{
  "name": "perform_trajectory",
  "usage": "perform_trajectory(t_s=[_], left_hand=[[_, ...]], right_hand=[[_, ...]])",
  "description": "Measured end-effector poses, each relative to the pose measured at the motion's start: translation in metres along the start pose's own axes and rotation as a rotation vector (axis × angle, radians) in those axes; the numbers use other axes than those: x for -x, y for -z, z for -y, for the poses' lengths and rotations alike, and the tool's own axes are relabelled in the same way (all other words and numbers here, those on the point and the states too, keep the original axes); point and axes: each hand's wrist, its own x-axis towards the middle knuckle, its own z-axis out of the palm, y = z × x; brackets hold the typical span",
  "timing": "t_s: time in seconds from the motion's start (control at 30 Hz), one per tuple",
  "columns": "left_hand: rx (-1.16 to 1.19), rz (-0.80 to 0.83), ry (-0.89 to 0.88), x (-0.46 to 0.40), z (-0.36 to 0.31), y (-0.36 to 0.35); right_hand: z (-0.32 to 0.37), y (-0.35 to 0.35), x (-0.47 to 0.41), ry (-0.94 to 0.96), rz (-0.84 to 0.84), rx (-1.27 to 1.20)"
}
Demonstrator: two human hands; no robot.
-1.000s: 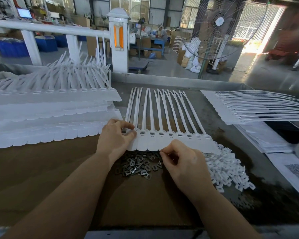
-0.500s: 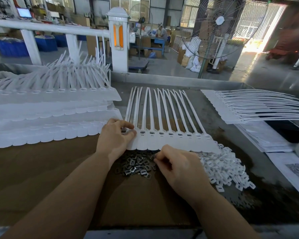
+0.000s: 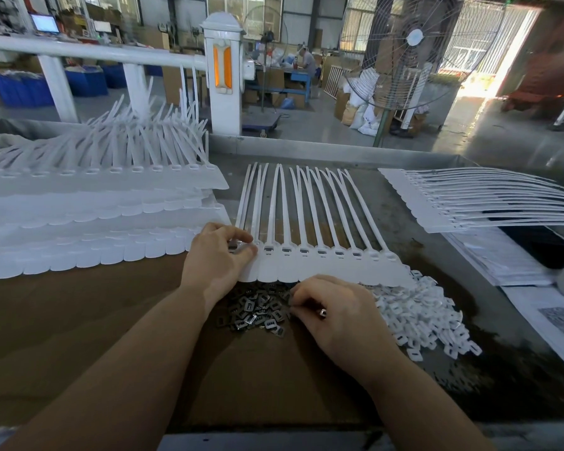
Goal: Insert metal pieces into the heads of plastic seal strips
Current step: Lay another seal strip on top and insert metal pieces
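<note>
We found the working sheet of plastic seal strips (image 3: 323, 258) lying flat at mid-bench, heads toward us, tails fanned away. Most heads along the row showed a grey metal insert in the slot; the two at the right end looked bare. The left hand (image 3: 219, 258) rested on the sheet's left end, thumb and forefinger curled and pinching at the leftmost head, where a bit of metal showed. The right hand (image 3: 332, 314) sat curled over the pile of metal pieces (image 3: 258, 310) just under the sheet's near edge, fingertips pinched among them; a small metal piece glinted at the knuckles. Whether it had one firmly held we could not tell.

No readable writing anywhere; a printed sheet (image 3: 557, 317) at far right was too blurred.

Just right of the metal pile lay a heap of small white plastic clips (image 3: 417, 320), partly under the sheet's right corner. The brown bench top (image 3: 62, 320) carried tall stacks of strip sheets (image 3: 95, 219) on the left, touching the left hand's side, and another fanned stack (image 3: 469, 203) lay on the right, well apart. Beyond the bench we noted a white railing post (image 3: 223, 70) with an orange panel, a large pedestal fan (image 3: 414, 50), blue bins (image 3: 46, 86), and a person (image 3: 306, 61) seated at a distant table.
</note>
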Motion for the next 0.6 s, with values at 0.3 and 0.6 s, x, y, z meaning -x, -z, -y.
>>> perform_trajectory(t_s=[0.3, 0.6], left_hand=[[0.004, 0.003, 0.000, 0.0003, 0.0007, 0.0000], [0.000, 0.002, -0.001, 0.0004, 0.0000, 0.0003]], right_hand=[[0.0004, -0.0002, 0.0004, -0.040, -0.002, -0.055], [0.0011, 0.0004, 0.0001, -0.034, -0.008, -0.037]])
